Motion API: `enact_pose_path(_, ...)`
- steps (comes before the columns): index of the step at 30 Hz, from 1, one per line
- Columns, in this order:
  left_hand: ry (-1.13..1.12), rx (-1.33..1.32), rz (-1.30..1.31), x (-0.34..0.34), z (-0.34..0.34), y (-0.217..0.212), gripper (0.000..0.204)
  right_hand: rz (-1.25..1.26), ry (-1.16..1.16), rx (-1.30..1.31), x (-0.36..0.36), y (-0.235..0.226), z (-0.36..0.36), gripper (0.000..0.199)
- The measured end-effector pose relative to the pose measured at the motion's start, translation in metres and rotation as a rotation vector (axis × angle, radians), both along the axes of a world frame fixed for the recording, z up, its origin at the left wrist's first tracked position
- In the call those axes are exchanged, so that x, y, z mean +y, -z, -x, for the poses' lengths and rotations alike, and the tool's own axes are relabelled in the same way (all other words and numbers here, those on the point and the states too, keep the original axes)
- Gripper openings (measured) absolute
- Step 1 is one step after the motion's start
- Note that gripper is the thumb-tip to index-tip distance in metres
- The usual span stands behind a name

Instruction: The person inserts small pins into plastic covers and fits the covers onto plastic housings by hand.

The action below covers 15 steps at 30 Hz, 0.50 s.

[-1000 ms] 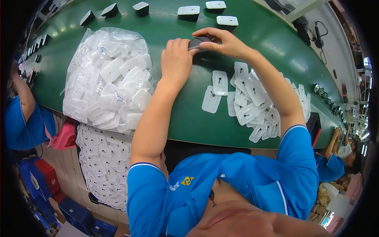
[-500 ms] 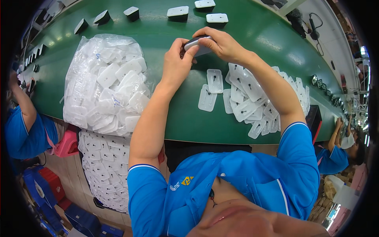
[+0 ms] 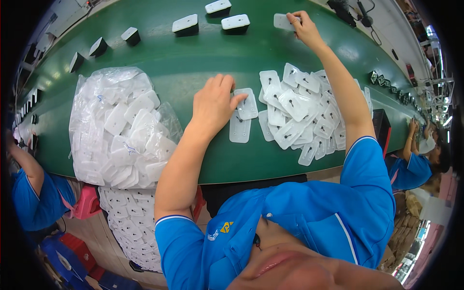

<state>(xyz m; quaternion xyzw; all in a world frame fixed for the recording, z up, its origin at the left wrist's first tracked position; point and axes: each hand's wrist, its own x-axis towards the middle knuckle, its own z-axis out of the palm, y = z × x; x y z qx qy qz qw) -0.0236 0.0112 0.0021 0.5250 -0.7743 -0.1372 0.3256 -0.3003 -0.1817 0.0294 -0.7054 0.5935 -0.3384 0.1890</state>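
Fingers of your left hand (image 3: 215, 104) are curled loosely over the green table (image 3: 193, 53), with the thumb and fingertips pressing on a flat white plastic piece (image 3: 247, 103) that lies just beside a second, similar piece (image 3: 239, 128) nearer the table's front edge. That hand rests on the piece rather than lifting it; the piece stays flat on the table, close to the middle of the surface.

Your right hand (image 3: 302, 25) is stretched out toward the far edge of the table, its fingers pinched narrowly on another white piece (image 3: 282, 21), which is held at the table surface there. Whether that piece is fully set down or slightly raised cannot be told.

Between your two arms, toward the right side of the table, lies a loose heap of white pieces (image 3: 304, 111), overlapping each other and spreading to the front edge. On the left side of the table sits a clear plastic bag (image 3: 121, 125) stuffed with more white pieces, bulging over the front edge. A second such bag (image 3: 128, 222) hangs below it, off the table.

Along the far edge stand small dark blocks with white tops (image 3: 186, 24), spaced in a row. Another person in a blue shirt (image 3: 36, 193) is at the left, and one more (image 3: 411, 169) at the right.
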Motion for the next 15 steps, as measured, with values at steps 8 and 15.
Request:
enact_pose_path(8, -0.094, -0.165, 0.145, -0.007, -0.002, 0.006, 0.038, -0.053, 0.248, 0.526, -0.018, 0.019, 0.017, 0.049)
enact_pose_path(15, -0.116, -0.163, 0.103, -0.007, 0.002, 0.002, 0.036, -0.194, 0.262, 0.441, -0.018, 0.008, 0.016, 0.045)
